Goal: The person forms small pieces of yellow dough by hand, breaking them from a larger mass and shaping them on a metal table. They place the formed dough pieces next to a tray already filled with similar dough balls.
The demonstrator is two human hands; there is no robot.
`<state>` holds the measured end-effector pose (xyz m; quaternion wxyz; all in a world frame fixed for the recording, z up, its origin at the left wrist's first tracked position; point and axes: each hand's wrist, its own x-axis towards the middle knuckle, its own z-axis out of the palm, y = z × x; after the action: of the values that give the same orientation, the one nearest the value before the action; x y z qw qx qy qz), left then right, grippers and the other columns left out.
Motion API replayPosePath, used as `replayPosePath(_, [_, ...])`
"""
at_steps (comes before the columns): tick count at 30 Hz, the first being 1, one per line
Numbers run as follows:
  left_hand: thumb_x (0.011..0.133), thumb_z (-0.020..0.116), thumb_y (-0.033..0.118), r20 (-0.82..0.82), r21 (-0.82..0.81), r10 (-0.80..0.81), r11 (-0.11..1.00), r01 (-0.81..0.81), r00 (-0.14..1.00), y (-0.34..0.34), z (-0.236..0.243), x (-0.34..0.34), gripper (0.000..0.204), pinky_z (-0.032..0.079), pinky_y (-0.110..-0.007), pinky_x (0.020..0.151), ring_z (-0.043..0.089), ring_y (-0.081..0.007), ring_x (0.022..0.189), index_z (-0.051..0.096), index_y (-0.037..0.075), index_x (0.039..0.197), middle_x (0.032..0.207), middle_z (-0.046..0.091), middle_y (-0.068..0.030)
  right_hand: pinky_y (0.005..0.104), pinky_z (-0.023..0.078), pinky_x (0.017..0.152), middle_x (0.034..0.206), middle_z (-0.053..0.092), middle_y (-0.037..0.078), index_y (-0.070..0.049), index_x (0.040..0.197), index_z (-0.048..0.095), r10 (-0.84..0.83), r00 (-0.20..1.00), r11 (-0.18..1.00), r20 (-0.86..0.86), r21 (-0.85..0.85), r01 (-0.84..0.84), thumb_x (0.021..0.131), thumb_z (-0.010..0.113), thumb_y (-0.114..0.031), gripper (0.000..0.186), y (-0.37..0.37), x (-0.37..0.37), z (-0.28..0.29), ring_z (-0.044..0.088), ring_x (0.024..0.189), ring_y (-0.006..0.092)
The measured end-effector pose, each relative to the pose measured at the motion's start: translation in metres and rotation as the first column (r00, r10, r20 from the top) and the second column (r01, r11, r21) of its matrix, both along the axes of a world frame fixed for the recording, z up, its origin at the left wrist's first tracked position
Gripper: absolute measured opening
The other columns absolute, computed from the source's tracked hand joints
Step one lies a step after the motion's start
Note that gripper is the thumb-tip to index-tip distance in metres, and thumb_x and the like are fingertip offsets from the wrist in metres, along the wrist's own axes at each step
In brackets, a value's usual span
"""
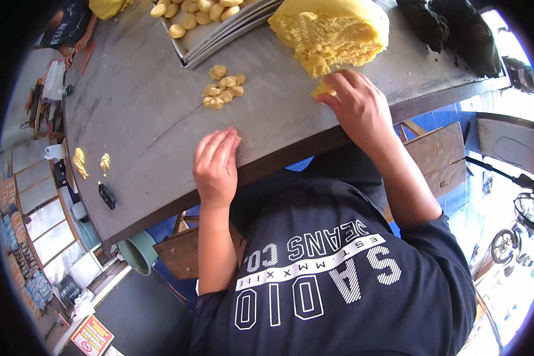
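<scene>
A big mound of yellow dough point(338, 35), torn and crumbly on its near side, sits on the grey table point(160, 95) at the far right. Just in front of it, my right hand point(362, 110) closes its thumb and fingers on a small piece of dough point(322, 89). My left hand point(215, 159) rests by the table's near edge, its fingers pressed together and curled; whatever lies under them is hidden. Between the hands and the tray, several small dough lumps point(224, 89) are heaped in a loose cluster.
A metal tray point(187, 59) of round dough balls stands at the back. Black plastic point(466, 35) lies far right. Dough scraps point(80, 163) and a small black object point(106, 196) are on the left. Another person point(71, 29) works at the far left corner, near more yellow dough point(108, 7).
</scene>
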<state>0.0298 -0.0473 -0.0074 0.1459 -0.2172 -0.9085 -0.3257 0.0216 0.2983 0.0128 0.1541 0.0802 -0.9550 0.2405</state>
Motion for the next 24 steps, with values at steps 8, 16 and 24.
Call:
replayPosePath(8, [0.098, 0.088, 0.041, 0.049, -0.491, -0.159, 0.856, 0.163, 0.986, 0.014, 0.064, -0.037, 0.031, 0.047, -0.050, 0.118, 0.064, -0.0379, 0.139, 0.090, 0.014, 0.113, 0.154, 0.071, -0.0116, 0.0447, 0.064, 0.097, 0.123, 0.076, 0.007, -0.008, 0.110, 0.079, 0.173, 0.980, 0.983, -0.100, 0.081, -0.166, 0.098, 0.084, -0.020, 0.018, 0.001, -0.015, -0.004, 0.073, 0.118, 0.0311])
replayPosePath(16, [0.108, 0.079, 0.032, -0.316, -0.186, -0.005, 0.981, -0.056, 0.949, 0.084, 0.031, -0.101, 0.036, 0.046, -0.043, 0.083, 0.064, -0.0260, 0.082, 0.065, 0.013, 0.080, 0.082, 0.068, 0.0002, 0.0472, 0.062, 0.092, 0.116, 0.075, 0.009, -0.007, 0.105, 0.079, 0.138, 0.989, 0.976, -0.043, -0.166, -0.144, 0.095, 0.087, -0.020, 0.019, -0.008, -0.019, 0.003, 0.074, 0.110, 0.0344])
replayPosePath(24, [0.105, 0.080, 0.028, -0.455, -0.310, -0.247, 0.945, 0.108, 0.855, 0.087, 0.002, -0.085, 0.036, 0.044, -0.044, 0.085, 0.062, -0.0273, 0.079, 0.062, 0.014, 0.078, 0.079, 0.063, -0.0015, 0.0462, 0.063, 0.095, 0.111, 0.078, 0.009, -0.009, 0.106, 0.082, 0.101, 0.992, 0.995, -0.074, -0.019, -0.102, 0.094, 0.086, -0.018, 0.015, -0.002, -0.026, -0.007, 0.076, 0.108, 0.0342])
